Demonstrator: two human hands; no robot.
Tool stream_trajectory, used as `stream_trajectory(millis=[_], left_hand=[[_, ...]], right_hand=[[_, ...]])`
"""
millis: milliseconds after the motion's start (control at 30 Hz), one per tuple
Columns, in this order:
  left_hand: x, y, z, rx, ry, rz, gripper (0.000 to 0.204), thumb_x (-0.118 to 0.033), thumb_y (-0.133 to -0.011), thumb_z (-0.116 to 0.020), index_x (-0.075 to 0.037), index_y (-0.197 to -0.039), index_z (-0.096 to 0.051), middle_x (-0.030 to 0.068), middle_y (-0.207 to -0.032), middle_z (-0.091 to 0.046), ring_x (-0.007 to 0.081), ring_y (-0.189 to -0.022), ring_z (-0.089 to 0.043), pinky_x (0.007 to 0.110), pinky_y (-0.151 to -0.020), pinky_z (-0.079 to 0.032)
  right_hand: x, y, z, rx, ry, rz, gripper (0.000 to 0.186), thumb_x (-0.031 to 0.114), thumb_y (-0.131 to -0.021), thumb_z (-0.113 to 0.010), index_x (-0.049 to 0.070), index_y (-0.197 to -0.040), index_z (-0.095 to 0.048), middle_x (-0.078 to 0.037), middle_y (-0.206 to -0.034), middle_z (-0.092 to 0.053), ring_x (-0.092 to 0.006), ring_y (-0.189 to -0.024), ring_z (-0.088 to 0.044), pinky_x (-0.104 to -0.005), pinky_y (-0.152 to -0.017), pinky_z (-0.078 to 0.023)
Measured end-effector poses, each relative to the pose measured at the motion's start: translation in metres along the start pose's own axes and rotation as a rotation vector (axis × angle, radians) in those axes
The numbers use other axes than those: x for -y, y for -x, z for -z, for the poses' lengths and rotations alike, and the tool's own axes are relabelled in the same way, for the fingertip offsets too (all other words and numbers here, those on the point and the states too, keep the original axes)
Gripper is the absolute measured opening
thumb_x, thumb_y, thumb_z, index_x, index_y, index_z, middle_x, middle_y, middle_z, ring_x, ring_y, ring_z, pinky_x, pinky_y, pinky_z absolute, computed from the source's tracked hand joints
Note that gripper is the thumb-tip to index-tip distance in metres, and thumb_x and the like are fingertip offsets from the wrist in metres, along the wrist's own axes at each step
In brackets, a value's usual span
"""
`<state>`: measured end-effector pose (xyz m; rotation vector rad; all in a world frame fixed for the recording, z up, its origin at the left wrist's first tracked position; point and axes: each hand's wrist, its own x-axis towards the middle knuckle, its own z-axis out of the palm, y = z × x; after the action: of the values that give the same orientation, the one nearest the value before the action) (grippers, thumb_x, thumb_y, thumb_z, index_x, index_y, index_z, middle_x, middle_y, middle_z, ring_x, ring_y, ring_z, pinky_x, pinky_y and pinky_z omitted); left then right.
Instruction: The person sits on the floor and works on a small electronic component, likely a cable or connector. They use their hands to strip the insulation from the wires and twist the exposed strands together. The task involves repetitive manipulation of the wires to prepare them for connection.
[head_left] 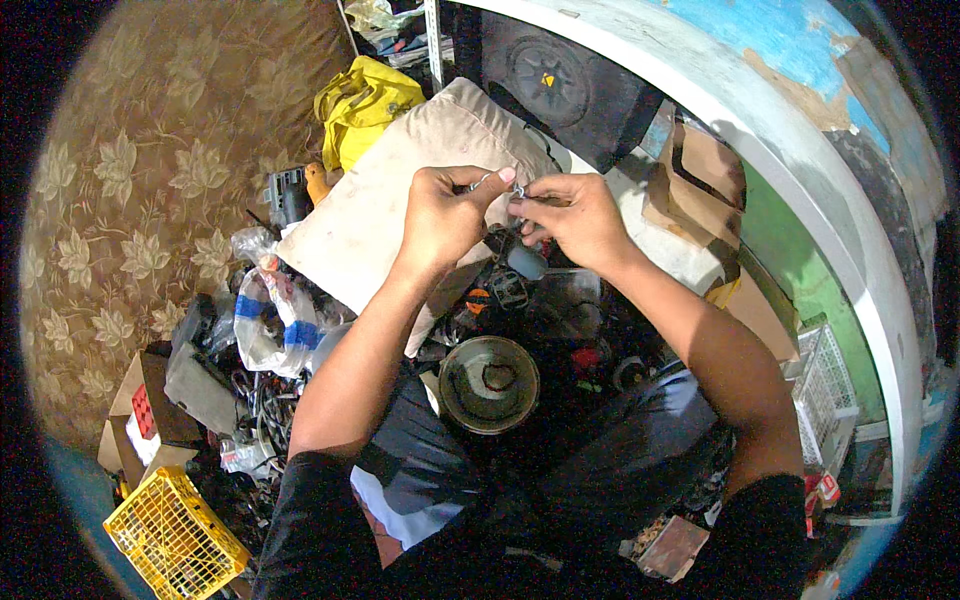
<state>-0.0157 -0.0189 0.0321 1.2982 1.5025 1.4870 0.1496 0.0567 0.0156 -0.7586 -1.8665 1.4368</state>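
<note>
Both my hands are raised close together in front of a pale cushion [370,225]. My left hand [445,215] pinches thumb against forefinger on a thin, bent piece of silvery wire [478,184]. Just to its right, my right hand [578,215] pinches a small shiny metal piece [518,191]; whether it joins the wire cannot be made out. Its other fingers are curled in. Beneath the hands lies a grey-blue rounded object [527,262] among dark clutter. Lower down, a round metal bowl [488,388] sits between my legs, with a ring-shaped thing inside.
A black speaker box [555,85] stands at the back, with cardboard boxes [697,185] to its right. Yellow cloth [365,110] lies behind the cushion. At left are a plastic-wrapped ring [275,320], tangled cables and a yellow crate [175,535]. A white basket [825,400] is at right.
</note>
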Motion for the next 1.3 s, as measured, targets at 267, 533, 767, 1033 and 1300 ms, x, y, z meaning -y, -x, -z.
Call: stream_trajectory(millis=[267, 533, 767, 1033, 1300], left_hand=[[0.010, -0.003, 0.002, -0.008, -0.059, -0.076, 0.027, -0.025, -0.093, -0.073, 0.001, -0.085, -0.075, -0.0012, -0.053, -0.054, 0.0057, -0.043, -0.042, 0.025, -0.041, -0.029], [0.018, -0.009, 0.003, -0.070, -0.142, -0.069, 0.031, -0.031, -0.092, -0.073, 0.000, -0.083, -0.076, -0.0016, -0.053, -0.054, 0.0068, -0.044, -0.044, 0.026, -0.042, -0.031], [0.015, -0.017, 0.015, -0.115, -0.095, 0.014, 0.028, -0.024, -0.089, -0.076, 0.003, -0.087, -0.078, 0.0104, -0.071, -0.073, 0.0102, -0.057, -0.057, 0.030, -0.056, -0.046], [0.021, -0.024, 0.026, -0.218, -0.066, 0.002, 0.027, -0.026, -0.089, -0.077, 0.001, -0.086, -0.078, 0.0039, -0.058, -0.063, 0.0091, -0.047, -0.050, 0.029, -0.047, -0.039], [0.029, -0.028, 0.054, -0.340, -0.061, -0.021, 0.030, -0.028, -0.091, -0.075, 0.001, -0.087, -0.077, -0.0001, -0.052, -0.053, 0.0089, -0.041, -0.044, 0.027, -0.042, -0.034]], right_hand=[[0.009, 0.005, 0.008, -0.069, 0.396, 0.044, 0.022, 0.018, -0.085, -0.081, 0.001, -0.080, -0.067, -0.006, -0.072, -0.070, -0.0150, -0.067, -0.068, -0.0306, -0.062, -0.055], [0.009, 0.005, 0.016, 0.029, -0.340, -0.147, 0.021, 0.019, -0.089, -0.076, 0.001, -0.096, -0.066, -0.002, -0.077, -0.063, -0.0086, -0.061, -0.054, -0.0263, -0.058, -0.045], [0.006, 0.001, 0.057, 0.008, -0.041, -0.032, 0.027, 0.030, -0.098, -0.063, 0.004, -0.092, -0.064, 0.004, -0.062, -0.046, -0.0058, -0.052, -0.039, -0.0249, -0.046, -0.028], [-0.018, -0.007, 0.092, -0.094, 0.482, 0.018, 0.052, 0.048, -0.097, -0.060, 0.003, -0.075, -0.072, -0.008, -0.061, -0.064, -0.0144, -0.052, -0.057, -0.0337, -0.058, -0.046], [-0.069, 0.001, 0.138, 0.530, 1.049, -0.560, 0.066, 0.067, -0.095, -0.046, 0.013, -0.085, -0.081, -0.006, -0.049, -0.058, -0.0220, -0.059, -0.063, -0.0440, -0.074, -0.051]])
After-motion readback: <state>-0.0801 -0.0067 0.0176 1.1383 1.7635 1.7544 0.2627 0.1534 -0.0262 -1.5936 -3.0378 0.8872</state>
